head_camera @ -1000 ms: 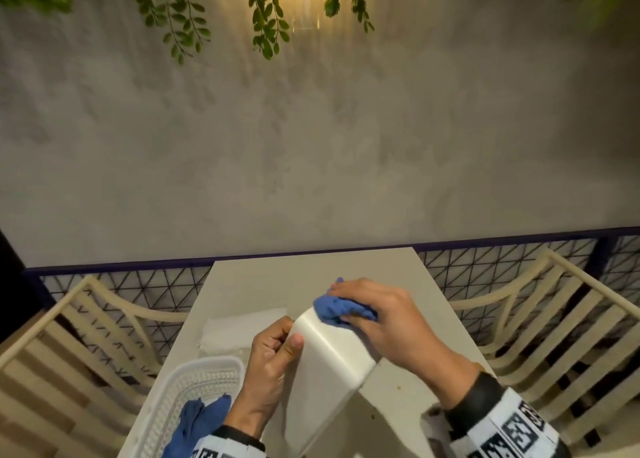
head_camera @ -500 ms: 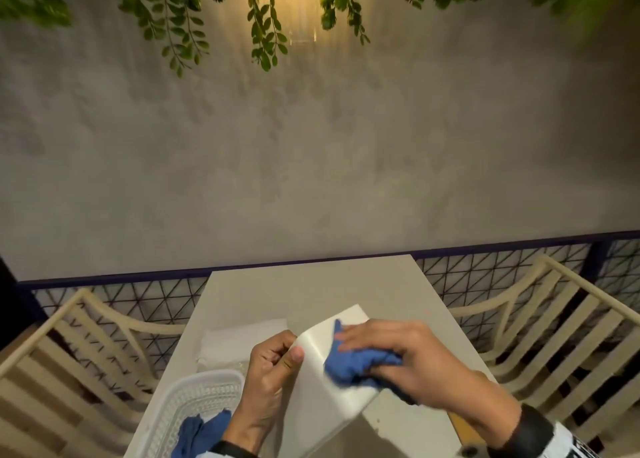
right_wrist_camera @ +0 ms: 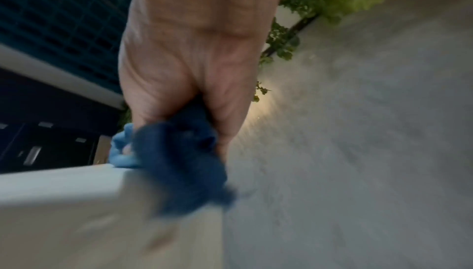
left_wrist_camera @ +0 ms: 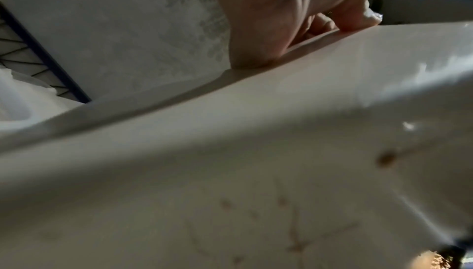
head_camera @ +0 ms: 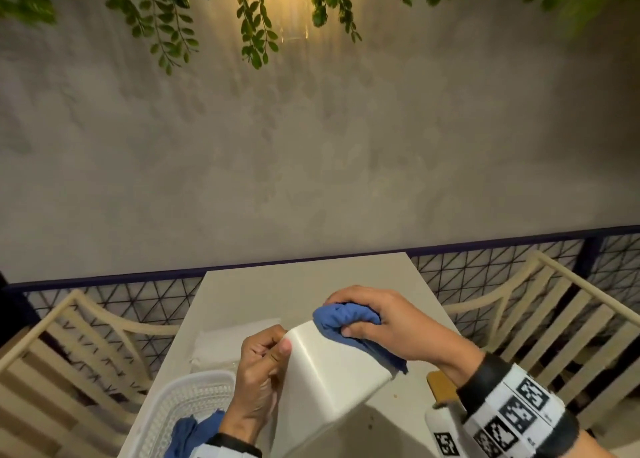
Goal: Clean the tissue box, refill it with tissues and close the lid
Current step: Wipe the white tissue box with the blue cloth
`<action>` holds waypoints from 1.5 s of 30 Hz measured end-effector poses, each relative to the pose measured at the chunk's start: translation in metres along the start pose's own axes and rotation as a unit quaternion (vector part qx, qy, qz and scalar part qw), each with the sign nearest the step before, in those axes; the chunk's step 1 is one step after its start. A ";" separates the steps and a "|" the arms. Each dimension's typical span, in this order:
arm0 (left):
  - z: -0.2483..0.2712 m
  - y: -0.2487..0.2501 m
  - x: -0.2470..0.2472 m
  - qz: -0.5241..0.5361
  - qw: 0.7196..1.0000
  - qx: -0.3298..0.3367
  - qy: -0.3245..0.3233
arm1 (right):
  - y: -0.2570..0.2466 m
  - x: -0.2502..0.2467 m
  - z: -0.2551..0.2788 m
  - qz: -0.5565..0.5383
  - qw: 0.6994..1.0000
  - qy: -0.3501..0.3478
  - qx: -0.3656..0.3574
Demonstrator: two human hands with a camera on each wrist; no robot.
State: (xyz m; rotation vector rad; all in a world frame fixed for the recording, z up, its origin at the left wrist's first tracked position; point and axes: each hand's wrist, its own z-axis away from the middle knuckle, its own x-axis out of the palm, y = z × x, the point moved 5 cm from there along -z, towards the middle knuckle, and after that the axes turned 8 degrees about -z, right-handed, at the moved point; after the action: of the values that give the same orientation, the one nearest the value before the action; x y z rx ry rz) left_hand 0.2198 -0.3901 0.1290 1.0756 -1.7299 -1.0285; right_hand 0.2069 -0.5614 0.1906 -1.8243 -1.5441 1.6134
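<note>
A white tissue box (head_camera: pixel 329 378) is held tilted above the table, its far corner raised. My left hand (head_camera: pixel 263 360) grips its left edge, thumb on the outer face, fingers curled behind. My right hand (head_camera: pixel 374 319) clutches a bunched blue cloth (head_camera: pixel 346 319) and presses it on the box's upper right side near the far corner. In the right wrist view the blue cloth (right_wrist_camera: pixel 174 162) sits on the box (right_wrist_camera: pixel 76 202) edge. The left wrist view shows the box's pale wall (left_wrist_camera: pixel 230 131) with brown marks and my fingers (left_wrist_camera: pixel 268 30) on its rim. A stack of white tissues (head_camera: pixel 221 343) lies on the table behind my left hand.
A white perforated basket (head_camera: pixel 183 409) with another blue cloth (head_camera: pixel 187 433) stands at the near left of the table (head_camera: pixel 294 284). A wooden piece (head_camera: pixel 441 386) lies under my right wrist. Cream slatted chairs (head_camera: pixel 554 319) flank the table; a black mesh railing and grey wall stand behind.
My right hand slid the blue cloth down the box face toward me, then back up to the far corner. The left hand kept its grip on the box's left edge.
</note>
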 end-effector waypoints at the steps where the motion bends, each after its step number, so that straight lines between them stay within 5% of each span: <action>1: -0.001 0.000 0.000 0.006 1.000 -0.004 -0.002 | 0.000 0.001 0.001 -0.004 0.999 -0.029 0.013; 5: -0.003 -0.001 0.004 -0.078 0.996 -0.007 -0.051 | 0.003 -0.002 0.009 -0.001 0.997 -0.069 0.045; 10: -0.010 0.000 0.020 -0.295 0.935 -0.052 -0.189 | 0.004 -0.004 0.006 0.130 0.989 -0.069 0.013; 15: -0.018 -0.001 0.020 -0.289 0.956 -0.045 -0.025 | 0.010 0.016 0.007 0.163 0.979 0.069 -0.103; 17: -0.015 -0.008 0.014 -0.245 0.968 -0.054 0.026 | 0.017 0.033 0.027 0.148 0.976 0.045 -0.154; 20: -0.004 -0.024 0.007 -0.235 0.968 -0.072 0.044 | 0.038 0.027 0.053 0.169 0.971 0.004 -0.169; 24: -0.001 -0.029 0.015 -0.232 0.967 -0.063 0.087 | 0.028 0.019 0.028 0.129 0.978 0.109 -0.124; 28: 0.000 -0.019 0.004 -0.216 0.970 -0.038 0.105 | 0.023 0.044 0.053 0.187 0.955 -0.026 -0.230; 32: 0.003 -0.024 0.010 -0.216 0.968 -0.038 0.119 | 0.022 0.018 0.029 0.151 0.967 0.114 -0.170; 37: 0.005 -0.016 -0.001 -0.194 0.970 -0.024 0.144 | 0.013 0.050 0.052 0.183 0.949 -0.053 -0.250; 41: 0.006 -0.017 0.009 -0.204 0.967 -0.036 0.148 | 0.005 0.024 0.027 0.168 0.961 0.097 -0.199; 45: 0.009 -0.012 0.003 -0.179 0.972 -0.038 0.150 | 0.002 0.058 0.045 0.195 0.940 -0.073 -0.269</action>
State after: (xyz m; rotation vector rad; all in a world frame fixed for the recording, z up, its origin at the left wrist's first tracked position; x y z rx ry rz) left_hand 0.2136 -0.3948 0.1156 1.4460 -1.2731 -1.0736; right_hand 0.1603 -0.5341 0.1407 -2.4759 -1.9303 1.6204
